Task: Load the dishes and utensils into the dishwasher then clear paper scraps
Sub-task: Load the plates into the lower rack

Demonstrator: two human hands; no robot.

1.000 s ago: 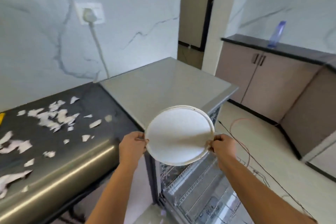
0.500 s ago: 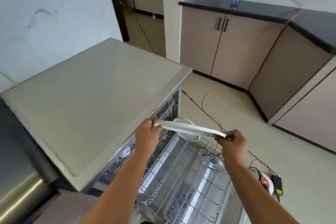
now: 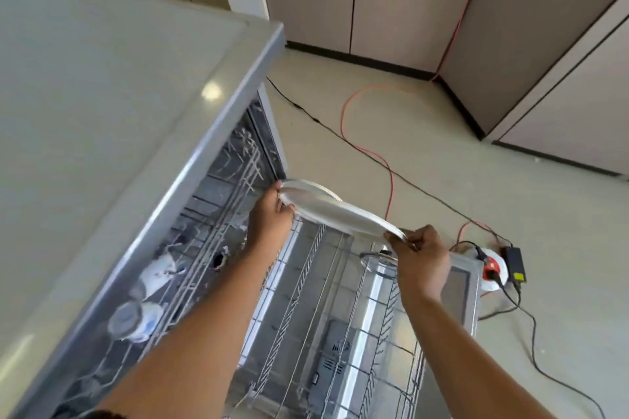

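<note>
I hold a white round plate (image 3: 335, 213) almost flat, seen edge-on, over the open dishwasher. My left hand (image 3: 270, 218) grips its far-left rim and my right hand (image 3: 420, 257) grips its near-right rim. Below it lies the pulled-out lower wire rack (image 3: 306, 286) over the lowered door (image 3: 457, 289). A clear glass (image 3: 377, 260) stands in the rack just under my right hand. Cups (image 3: 158, 274) sit in the upper rack inside the dishwasher. No paper scraps are in view.
The dishwasher's grey top (image 3: 102, 105) fills the left. On the floor to the right lie a red cable (image 3: 367, 150), a black cable (image 3: 422, 194) and a power strip with a black adapter (image 3: 514, 264). Beige cabinets (image 3: 374, 0) line the back.
The view has tilted down and moved closer over the dishwasher. The plate, still in both hands, has gone from facing me to nearly flat and now hangs above the lower rack.
</note>
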